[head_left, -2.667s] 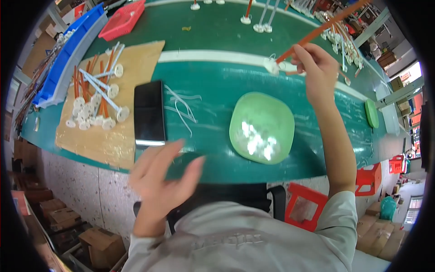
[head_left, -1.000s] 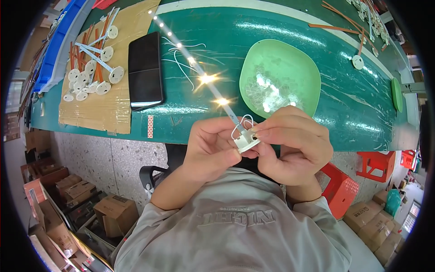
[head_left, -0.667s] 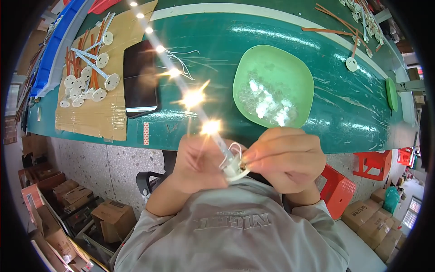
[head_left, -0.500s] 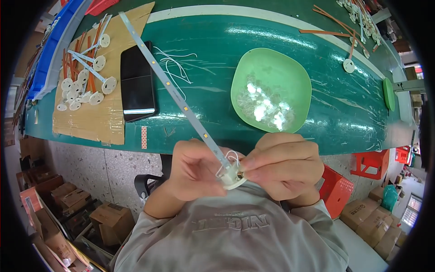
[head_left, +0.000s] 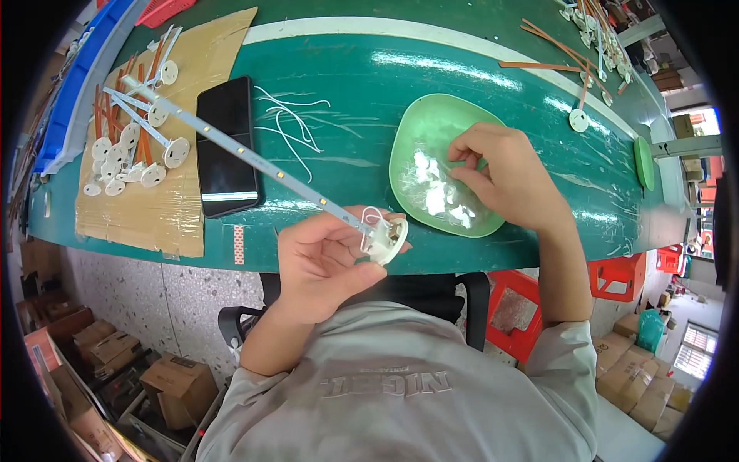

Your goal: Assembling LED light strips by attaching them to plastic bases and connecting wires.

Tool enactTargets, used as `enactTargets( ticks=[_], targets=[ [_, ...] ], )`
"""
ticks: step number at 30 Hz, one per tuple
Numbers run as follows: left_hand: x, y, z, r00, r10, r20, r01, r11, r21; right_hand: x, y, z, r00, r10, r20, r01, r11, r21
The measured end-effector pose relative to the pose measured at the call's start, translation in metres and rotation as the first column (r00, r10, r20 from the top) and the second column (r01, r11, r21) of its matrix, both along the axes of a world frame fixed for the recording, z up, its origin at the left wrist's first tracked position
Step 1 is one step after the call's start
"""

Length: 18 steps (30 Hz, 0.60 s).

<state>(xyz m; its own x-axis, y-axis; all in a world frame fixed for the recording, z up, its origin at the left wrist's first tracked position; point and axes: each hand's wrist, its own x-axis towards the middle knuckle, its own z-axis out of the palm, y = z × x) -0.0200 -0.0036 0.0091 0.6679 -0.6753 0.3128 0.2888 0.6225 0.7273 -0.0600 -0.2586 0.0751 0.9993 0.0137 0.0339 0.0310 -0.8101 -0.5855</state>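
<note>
In my left hand (head_left: 319,262) is the round white end cap of an LED strip (head_left: 265,168). The strip is a narrow grey-white bar with small yellow LEDs, slanting up to the far left over a black phone (head_left: 225,150). A white wire loops out of the cap, and the cap's inner side shows brassy metal. My right hand (head_left: 500,173) is inside a green bowl (head_left: 400,181), its fingers bent together over a heap of small clear plastic pieces (head_left: 435,185). Whatever its fingertips pinch is too small to make out.
Cardboard (head_left: 181,223) at the left carries several white-capped strips (head_left: 127,150) with brown bars. Loose white wires (head_left: 292,127) lie beside the phone. A blue tray (head_left: 85,92) stands at the far left. More capped strips (head_left: 593,46) lie far right; red stools (head_left: 514,308) stand below the table.
My right hand has left the end cap and moved right and away into the green bowl. The left hand still holds the strip, which is now tilted farther left.
</note>
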Motion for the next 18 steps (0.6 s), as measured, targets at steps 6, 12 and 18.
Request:
enactTargets(
  ticks=[6, 12, 18],
  targets=[
    [-0.002, -0.004, -0.001, 0.991, 0.129, -0.037, -0.121, 0.978, 0.170, -0.003, 0.005, 0.006, 0.999, -0.023, 0.048, 0.019, 0.997, 0.077],
    [-0.006, -0.002, -0.002, 0.997, 0.067, -0.049, -0.063, 0.995, 0.071, -0.017, 0.006, 0.011, 0.975, -0.127, 0.184, 0.098, 0.983, 0.157],
    [-0.010, -0.007, 0.005, 0.981, 0.192, -0.006, -0.188, 0.966, 0.177, -0.029, 0.010, 0.002, 0.938, -0.333, 0.095, 0.245, 0.833, 0.495]
  ],
)
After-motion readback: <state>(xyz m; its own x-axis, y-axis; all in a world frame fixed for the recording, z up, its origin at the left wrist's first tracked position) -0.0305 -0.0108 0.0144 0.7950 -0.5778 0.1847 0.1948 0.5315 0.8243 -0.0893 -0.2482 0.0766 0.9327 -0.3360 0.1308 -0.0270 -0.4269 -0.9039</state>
